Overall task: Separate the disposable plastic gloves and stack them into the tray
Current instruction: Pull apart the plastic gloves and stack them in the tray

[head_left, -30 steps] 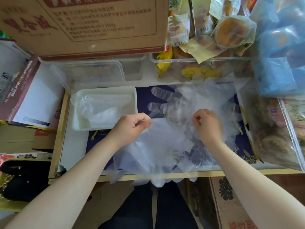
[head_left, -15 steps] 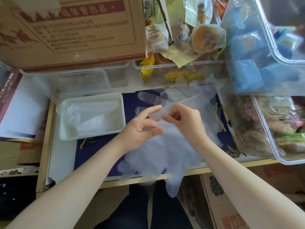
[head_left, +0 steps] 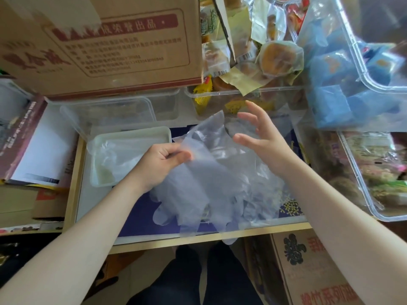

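- The left hand is curled closed, thumb and fingers pinching the edge of one clear disposable glove; the glove hangs from the pinch with its finger end drooping toward the person, over the front edge of the table.
- The right hand is spread wide, fingers apart and slightly curved, holding nothing; it hovers just right of the lifted glove's upper edge, and whether a fingertip brushes the film cannot be told.
- Under and between both hands lies a loose pile of gloves on a dark blue mat; the films overlap too much to count.
- Just left of the left hand sits one white tray, touching the wrist area in view; it holds crumpled clear gloves, their number unclear.
- Beyond the tray stands one clear plastic container, its contents not discernible.
- Past the right hand is a clear bin heaped with wrapped pastries and snack packets.
- Far left of the left hand rises one cardboard box with red print.
- Right of the right hand are clear tubs: one with blue packets, one lower with mixed wrapped snacks.
- Below the table edge, right of the right forearm, is a second printed carton.
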